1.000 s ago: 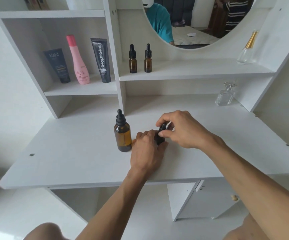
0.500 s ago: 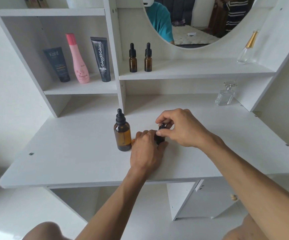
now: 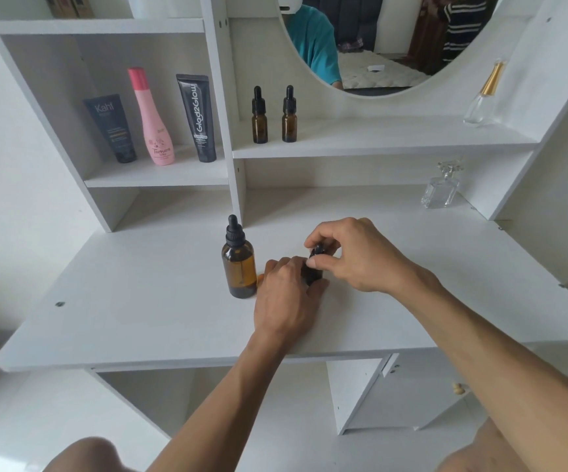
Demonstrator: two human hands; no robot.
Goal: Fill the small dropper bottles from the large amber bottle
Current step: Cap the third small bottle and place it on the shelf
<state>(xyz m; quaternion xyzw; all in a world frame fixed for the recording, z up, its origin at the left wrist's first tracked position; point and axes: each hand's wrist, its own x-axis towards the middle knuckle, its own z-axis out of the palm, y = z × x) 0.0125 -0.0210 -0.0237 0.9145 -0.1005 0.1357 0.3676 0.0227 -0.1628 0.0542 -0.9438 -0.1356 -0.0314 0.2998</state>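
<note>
Head view: the left hand (image 3: 287, 294) grips a small dropper bottle (image 3: 313, 274) on the white desk (image 3: 139, 301); the right hand (image 3: 354, 255) pinches its black cap (image 3: 317, 250). The large amber bottle (image 3: 238, 265) stands just left. Shelf tubes read Kahf (image 3: 110, 127) and Glad2Glow (image 3: 196, 117).

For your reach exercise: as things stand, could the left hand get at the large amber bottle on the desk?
Probably yes. The large bottle stands just left of the left hand with nothing between them, but that hand grips the small bottle and would have to let go first.
</note>
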